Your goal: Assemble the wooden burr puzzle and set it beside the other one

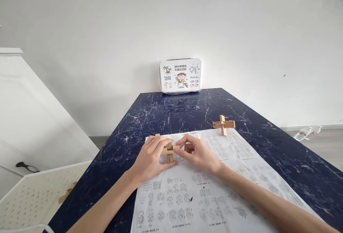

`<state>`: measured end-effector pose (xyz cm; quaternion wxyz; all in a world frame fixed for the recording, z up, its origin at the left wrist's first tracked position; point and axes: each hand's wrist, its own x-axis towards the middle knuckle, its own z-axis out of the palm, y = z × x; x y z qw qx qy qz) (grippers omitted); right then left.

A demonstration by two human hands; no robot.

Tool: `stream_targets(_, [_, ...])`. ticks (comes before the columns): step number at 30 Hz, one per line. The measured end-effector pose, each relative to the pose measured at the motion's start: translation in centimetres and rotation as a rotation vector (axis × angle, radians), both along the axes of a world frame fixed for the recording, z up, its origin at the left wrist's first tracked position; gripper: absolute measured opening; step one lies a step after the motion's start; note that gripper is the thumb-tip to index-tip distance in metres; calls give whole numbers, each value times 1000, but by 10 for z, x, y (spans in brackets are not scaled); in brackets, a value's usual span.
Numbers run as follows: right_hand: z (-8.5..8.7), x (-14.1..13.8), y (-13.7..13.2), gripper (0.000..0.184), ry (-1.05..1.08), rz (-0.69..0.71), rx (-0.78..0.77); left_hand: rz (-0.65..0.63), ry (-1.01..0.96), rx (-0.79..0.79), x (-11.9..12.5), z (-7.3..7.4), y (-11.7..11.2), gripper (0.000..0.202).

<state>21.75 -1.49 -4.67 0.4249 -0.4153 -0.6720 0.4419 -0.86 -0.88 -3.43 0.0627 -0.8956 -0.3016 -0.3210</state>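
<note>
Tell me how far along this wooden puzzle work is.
Done: one assembled cross stands at the far edge of the instruction sheet. In hand: left hand and right hand both grip a second cross on the sheet; fingers hide part of it, so its completeness is unclear. Left: possibly seating its last pieces; one loose wooden piece lies in the white basket beside the table.

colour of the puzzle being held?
The wooden puzzle is plain light tan, unpainted wood. It shows best in the head view.

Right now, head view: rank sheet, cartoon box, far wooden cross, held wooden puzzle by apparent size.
1. sheet
2. cartoon box
3. far wooden cross and held wooden puzzle: alike; the held one is partly covered, so unranked.
</note>
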Motion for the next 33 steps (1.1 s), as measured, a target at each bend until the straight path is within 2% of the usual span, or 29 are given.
stream_targets(11, [-3,-7,-3,24,80,-14,-23,37,30,49,-1,-4,1,51])
stream_targets(17, [-2,-11,-8,18,4,-74,62,32,34,41,2,-1,-2,54])
stream_targets(21, [-6,-7,-2,24,45,-38,4,26,18,84,4,2,-4,56])
stream_targets(33, [-6,-6,2,38,89,-4,-30,28,-80,-68,0,0,-3,60])
